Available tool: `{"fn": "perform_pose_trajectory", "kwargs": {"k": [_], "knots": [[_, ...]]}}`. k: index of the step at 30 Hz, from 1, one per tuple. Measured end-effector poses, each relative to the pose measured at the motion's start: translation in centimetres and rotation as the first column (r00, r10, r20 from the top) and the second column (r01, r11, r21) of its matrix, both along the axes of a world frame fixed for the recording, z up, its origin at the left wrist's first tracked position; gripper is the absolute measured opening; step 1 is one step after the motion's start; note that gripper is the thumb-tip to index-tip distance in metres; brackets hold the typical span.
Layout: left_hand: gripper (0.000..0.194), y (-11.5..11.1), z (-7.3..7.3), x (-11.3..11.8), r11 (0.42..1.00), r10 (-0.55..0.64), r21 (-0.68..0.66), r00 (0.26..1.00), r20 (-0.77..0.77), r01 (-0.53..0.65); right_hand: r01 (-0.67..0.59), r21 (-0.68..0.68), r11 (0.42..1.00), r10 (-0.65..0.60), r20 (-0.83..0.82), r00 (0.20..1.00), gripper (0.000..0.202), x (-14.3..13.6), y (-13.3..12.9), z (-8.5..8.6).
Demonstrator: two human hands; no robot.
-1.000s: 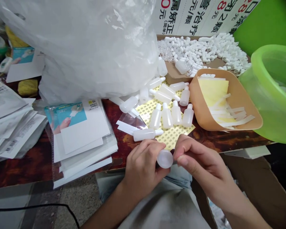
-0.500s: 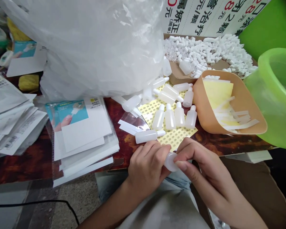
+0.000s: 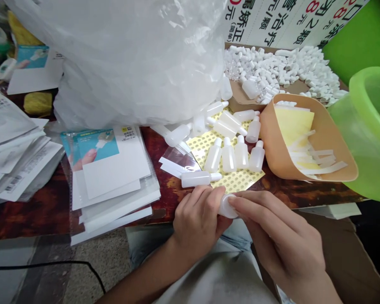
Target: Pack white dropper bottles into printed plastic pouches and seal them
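Observation:
My left hand (image 3: 194,223) is closed round a small translucent white dropper bottle (image 3: 227,207), whose round flat end points up toward me. My right hand (image 3: 280,230) holds the bottle from the other side, its fingertips pressed on that end; the thumb is mostly hidden. Just beyond my hands, another dropper bottle (image 3: 195,179) lies on its side. Several more stand upright, such as this bottle (image 3: 229,157), on a yellow sheet of small printed round stickers (image 3: 240,182). Other bottles lie loosely behind them.
A big white plastic bag (image 3: 136,67) fills the back. Packaged cards (image 3: 114,177) are stacked at left. An orange bin (image 3: 342,164) holds paper strips, beside a green basket (image 3: 361,126). White caps (image 3: 272,67) fill a cardboard tray behind. The table's front edge is close.
My right hand has turned from a thumb-and-finger pinch at the bottle's edge to straighter fingers laid across its end. My left hand keeps its hold. The view has shifted slightly.

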State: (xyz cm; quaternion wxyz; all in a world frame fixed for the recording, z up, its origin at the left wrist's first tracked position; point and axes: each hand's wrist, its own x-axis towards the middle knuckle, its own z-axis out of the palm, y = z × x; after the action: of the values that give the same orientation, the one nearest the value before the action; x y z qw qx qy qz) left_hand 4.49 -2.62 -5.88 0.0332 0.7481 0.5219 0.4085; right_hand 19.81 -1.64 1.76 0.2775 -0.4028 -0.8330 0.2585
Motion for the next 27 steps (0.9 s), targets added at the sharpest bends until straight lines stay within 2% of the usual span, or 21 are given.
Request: {"fn": "perform_pose_trajectory", "kwargs": {"k": [4, 8, 11, 13, 15, 16, 18, 20, 22, 24, 27], "knots": [[0.030, 0.1, 0.0, 0.0, 1.000, 0.012, 0.013, 1.000, 0.016, -0.012, 0.018, -0.077, 0.997, -0.022, -0.062, 0.998, 0.038, 0.1, -0.1, -0.3], [0.027, 0.2, 0.0, 0.1, 0.999, 0.006, 0.035, 1.000, 0.028, -0.007, 0.044, -0.068, 0.997, -0.052, -0.113, 0.992, 0.043, 0.1, -0.4, -0.7], [0.029, 0.1, 0.0, 0.1, 1.000, -0.011, 0.030, 1.000, 0.022, 0.010, 0.114, -0.204, 0.972, -0.164, -0.251, 0.954, 0.033, -0.3, -0.5, -1.2], [0.030, 0.0, -0.1, 0.1, 0.999, -0.020, 0.031, 1.000, 0.012, 0.020, 0.124, -0.398, 0.909, -0.271, -0.338, 0.901, 0.018, -0.5, -0.4, -1.4], [0.028, 0.0, -0.3, 0.1, 0.999, -0.030, 0.044, 1.000, 0.000, 0.030, 0.068, -0.601, 0.796, -0.361, -0.383, 0.850, 0.007, -0.7, 0.0, -1.4], [0.026, -0.1, -0.4, 0.0, 0.998, -0.036, 0.054, 0.999, -0.005, 0.037, 0.023, -0.682, 0.731, -0.393, -0.394, 0.831, 0.008, -0.7, 0.2, -1.3], [0.025, 0.0, -0.5, 0.0, 0.996, -0.050, 0.069, 0.999, -0.013, 0.051, -0.053, -0.781, 0.623, -0.443, -0.407, 0.799, 0.015, -0.8, 0.6, -1.0], [0.023, 0.0, -0.5, -0.1, 0.996, -0.054, 0.069, 0.998, -0.016, 0.055, -0.085, -0.815, 0.573, -0.475, -0.414, 0.777, 0.021, -1.0, 1.0, -0.7], [0.023, 0.1, -0.4, 0.0, 0.998, -0.044, 0.053, 0.999, -0.012, 0.045, -0.036, -0.798, 0.602, -0.492, -0.406, 0.770, 0.022, -1.4, 1.1, -0.6], [0.023, 0.0, -0.3, 0.1, 0.999, -0.030, 0.026, 1.000, -0.006, 0.030, 0.075, -0.726, 0.684, -0.487, -0.377, 0.788, 0.022, -1.7, 0.9, -0.8], [0.024, -0.2, 0.0, 0.1, 1.000, 0.006, 0.012, 1.000, -0.002, -0.006, 0.202, -0.548, 0.812, -0.424, -0.315, 0.849, 0.022, -1.7, 0.3, -2.0]]}}
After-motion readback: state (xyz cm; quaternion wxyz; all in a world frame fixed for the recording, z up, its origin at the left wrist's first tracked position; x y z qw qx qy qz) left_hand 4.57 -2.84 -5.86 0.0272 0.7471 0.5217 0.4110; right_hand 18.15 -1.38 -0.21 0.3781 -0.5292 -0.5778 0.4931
